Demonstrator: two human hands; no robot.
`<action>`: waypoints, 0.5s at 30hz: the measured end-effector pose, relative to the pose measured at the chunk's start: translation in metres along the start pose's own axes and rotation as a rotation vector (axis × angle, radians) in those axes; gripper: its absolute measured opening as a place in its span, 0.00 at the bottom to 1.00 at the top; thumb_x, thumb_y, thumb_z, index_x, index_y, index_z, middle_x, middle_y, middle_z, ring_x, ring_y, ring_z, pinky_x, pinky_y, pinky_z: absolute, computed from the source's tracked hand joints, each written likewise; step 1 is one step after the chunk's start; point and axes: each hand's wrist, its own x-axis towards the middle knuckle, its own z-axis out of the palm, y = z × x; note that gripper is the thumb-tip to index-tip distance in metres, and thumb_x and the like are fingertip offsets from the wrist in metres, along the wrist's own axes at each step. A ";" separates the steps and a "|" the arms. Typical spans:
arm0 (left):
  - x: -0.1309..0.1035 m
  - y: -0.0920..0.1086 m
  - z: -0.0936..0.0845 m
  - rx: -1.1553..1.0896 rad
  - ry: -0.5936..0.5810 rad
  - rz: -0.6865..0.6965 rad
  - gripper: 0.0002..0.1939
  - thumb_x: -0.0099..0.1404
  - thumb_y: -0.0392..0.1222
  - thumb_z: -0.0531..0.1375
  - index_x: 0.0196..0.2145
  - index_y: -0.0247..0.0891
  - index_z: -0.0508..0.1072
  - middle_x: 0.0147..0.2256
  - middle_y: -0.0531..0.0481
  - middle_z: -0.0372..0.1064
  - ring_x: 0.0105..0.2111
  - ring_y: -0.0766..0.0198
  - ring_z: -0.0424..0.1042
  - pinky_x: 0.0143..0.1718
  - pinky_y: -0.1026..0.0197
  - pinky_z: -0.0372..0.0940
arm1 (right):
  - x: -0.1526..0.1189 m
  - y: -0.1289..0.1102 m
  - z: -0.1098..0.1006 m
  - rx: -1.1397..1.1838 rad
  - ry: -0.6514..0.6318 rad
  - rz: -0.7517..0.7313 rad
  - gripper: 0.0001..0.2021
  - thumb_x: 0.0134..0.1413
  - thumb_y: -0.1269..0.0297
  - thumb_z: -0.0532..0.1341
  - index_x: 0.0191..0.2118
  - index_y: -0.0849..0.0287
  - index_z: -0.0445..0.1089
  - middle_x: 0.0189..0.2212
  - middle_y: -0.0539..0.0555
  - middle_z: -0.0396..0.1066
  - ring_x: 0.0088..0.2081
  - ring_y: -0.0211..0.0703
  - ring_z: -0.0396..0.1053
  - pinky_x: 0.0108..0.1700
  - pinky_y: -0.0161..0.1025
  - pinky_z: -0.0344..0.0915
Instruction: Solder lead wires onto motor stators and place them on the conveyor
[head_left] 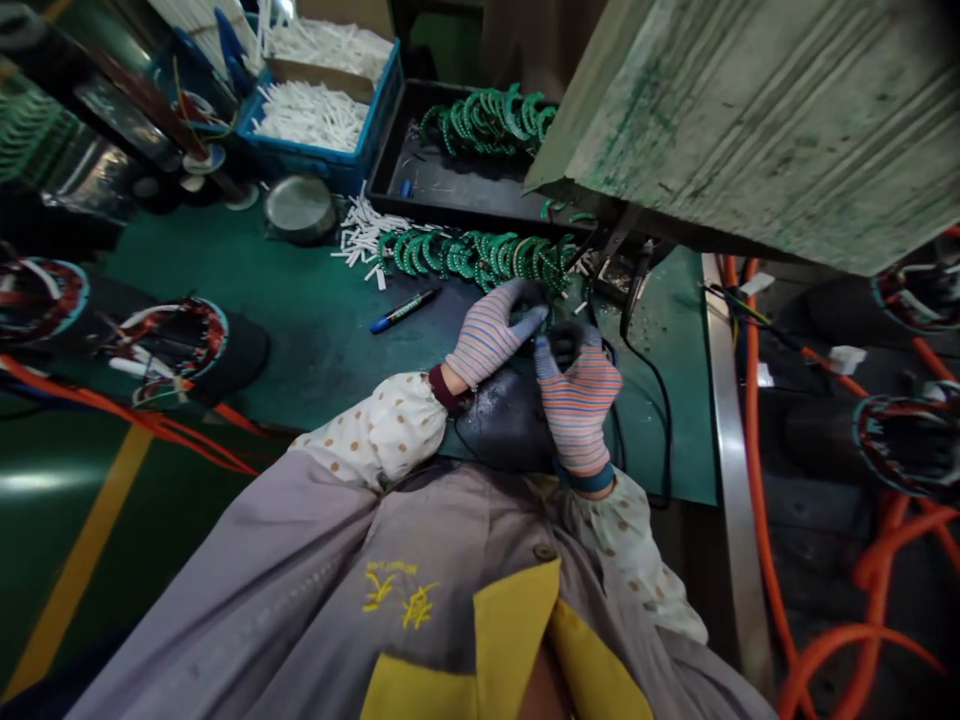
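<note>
Left hand (496,328) and right hand (579,392) are near each other, fingers curled; from here I cannot tell if they grip something. Green strips (480,258) lie just on their far side, a pen (405,310) to the left.

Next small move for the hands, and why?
I'd hold the left hand steady and make a small adjustment with the right hand's fingertips. Both hands are curled close together, just in front of the green pieces, which suggests fine work; what lies between them is too dark to tell.
</note>
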 end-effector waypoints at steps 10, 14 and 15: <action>-0.003 0.001 -0.004 0.070 -0.128 0.071 0.21 0.89 0.46 0.63 0.69 0.32 0.81 0.66 0.34 0.84 0.68 0.44 0.83 0.75 0.45 0.75 | -0.001 0.017 0.000 0.163 0.050 -0.018 0.17 0.73 0.42 0.66 0.45 0.51 0.78 0.39 0.58 0.86 0.39 0.56 0.84 0.50 0.55 0.82; -0.001 0.010 -0.007 0.174 -0.160 0.043 0.21 0.88 0.40 0.66 0.72 0.28 0.79 0.68 0.33 0.83 0.69 0.45 0.84 0.75 0.47 0.76 | -0.006 0.035 0.005 0.171 0.083 -0.100 0.19 0.72 0.40 0.67 0.45 0.51 0.78 0.38 0.60 0.87 0.39 0.61 0.85 0.49 0.60 0.82; -0.002 0.015 -0.008 0.202 -0.172 0.033 0.22 0.88 0.39 0.66 0.72 0.27 0.79 0.68 0.33 0.83 0.69 0.46 0.84 0.76 0.50 0.76 | -0.008 0.040 0.006 0.152 0.092 -0.129 0.20 0.73 0.38 0.66 0.44 0.51 0.79 0.37 0.61 0.87 0.38 0.62 0.85 0.48 0.60 0.82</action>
